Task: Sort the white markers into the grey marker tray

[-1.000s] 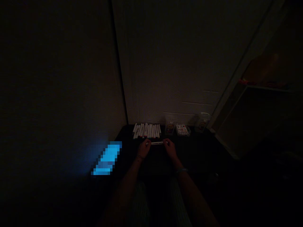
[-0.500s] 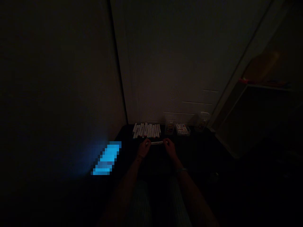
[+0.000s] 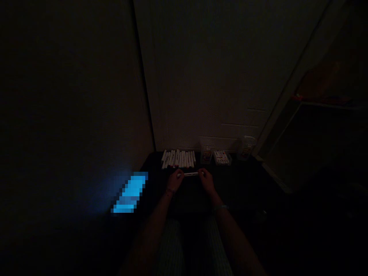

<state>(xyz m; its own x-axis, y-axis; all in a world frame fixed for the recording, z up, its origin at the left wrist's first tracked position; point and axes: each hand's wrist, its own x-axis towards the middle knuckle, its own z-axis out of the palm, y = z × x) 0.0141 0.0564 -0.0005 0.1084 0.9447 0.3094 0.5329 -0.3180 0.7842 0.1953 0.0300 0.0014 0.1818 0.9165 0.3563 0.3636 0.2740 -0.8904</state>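
A white marker [image 3: 191,174] lies level between my hands above the dark table, one end in each. My left hand [image 3: 175,180] is closed on its left end, and the fingers of my right hand [image 3: 206,179] pinch its right end. Just beyond them, a row of white markers [image 3: 178,158] rests side by side on the table. To the right of that row stands a clear plastic case [image 3: 206,155] with a coloured label. Beside it sits a holder full of markers [image 3: 221,157]. The dim light hides fine print and the exact finger contact.
Another clear case [image 3: 246,148] stands at the back right of the dark table [image 3: 238,188]. A pale wall [image 3: 184,84] rises directly behind. At the left glows a blurred blue screen [image 3: 130,193]. A shelf-like unit [image 3: 322,102] is dimly visible at the right.
Almost nothing has moved. Both hands keep hold of the marker at nearly the same spot, and the picture is slightly darker.
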